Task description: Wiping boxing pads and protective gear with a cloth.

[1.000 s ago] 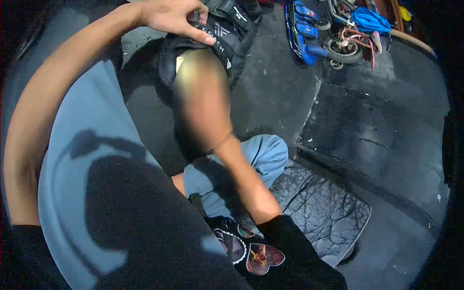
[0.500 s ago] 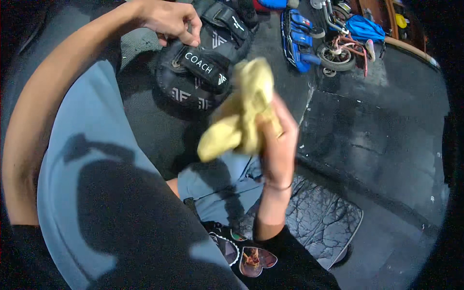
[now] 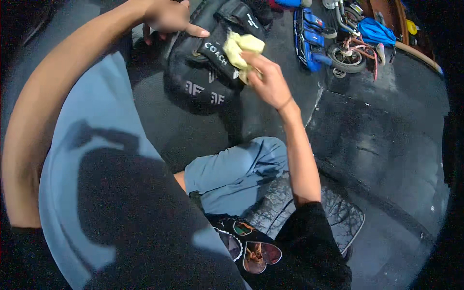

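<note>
A black padded training pad [image 3: 186, 75] with a wide strap and pale lettering lies on the floor ahead of me. My right hand [image 3: 268, 77] is closed round a crumpled yellow cloth [image 3: 239, 48] and presses it against the strap at the pad's right side. At the pad's upper left, my left hand [image 3: 169, 19] rests with one digit stretched over the strap's end. Its other fingers bend down by the pad's left edge and are partly blurred, so the hand seems to grip the pad there.
My bent leg in blue-grey trousers [image 3: 227, 169] lies below the pad. A black cushion-like seat [image 3: 333, 212] with a cracked surface is beside it. Blue padded gear [image 3: 309, 41], a small pink bicycle [image 3: 348, 55] and a blue bag [image 3: 377, 30] stand on the dark floor [image 3: 382, 125].
My right hand has moved forward from above my leg, bringing the yellow cloth onto the strap. My left hand has shifted slightly right, its pinch on the strap replaced by an outstretched digit.
</note>
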`<move>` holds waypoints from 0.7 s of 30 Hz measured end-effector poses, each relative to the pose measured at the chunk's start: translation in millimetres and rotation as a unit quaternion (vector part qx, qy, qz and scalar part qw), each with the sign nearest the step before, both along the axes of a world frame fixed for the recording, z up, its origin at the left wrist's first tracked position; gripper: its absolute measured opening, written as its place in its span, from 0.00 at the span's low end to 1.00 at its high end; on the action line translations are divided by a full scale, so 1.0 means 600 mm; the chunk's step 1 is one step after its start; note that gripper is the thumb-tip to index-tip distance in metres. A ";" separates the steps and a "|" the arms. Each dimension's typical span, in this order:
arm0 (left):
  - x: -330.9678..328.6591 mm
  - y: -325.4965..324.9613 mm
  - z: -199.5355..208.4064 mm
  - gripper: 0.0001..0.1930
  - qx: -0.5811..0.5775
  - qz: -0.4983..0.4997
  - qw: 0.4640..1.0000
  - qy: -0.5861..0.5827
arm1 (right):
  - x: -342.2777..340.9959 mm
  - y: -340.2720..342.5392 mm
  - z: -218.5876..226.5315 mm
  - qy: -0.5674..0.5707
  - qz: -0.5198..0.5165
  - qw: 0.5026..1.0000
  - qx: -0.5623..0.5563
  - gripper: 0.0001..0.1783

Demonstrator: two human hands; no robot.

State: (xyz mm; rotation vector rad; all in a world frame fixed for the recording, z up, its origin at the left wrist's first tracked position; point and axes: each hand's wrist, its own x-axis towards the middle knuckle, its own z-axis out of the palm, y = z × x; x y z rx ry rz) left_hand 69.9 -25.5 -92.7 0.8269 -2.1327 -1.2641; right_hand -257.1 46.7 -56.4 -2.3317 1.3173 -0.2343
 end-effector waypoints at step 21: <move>-0.044 -0.085 -0.053 0.51 0.128 -0.075 0.948 -0.282 | 0.156 0.300 -0.110 -0.196 -0.379 0.895 0.133 0.22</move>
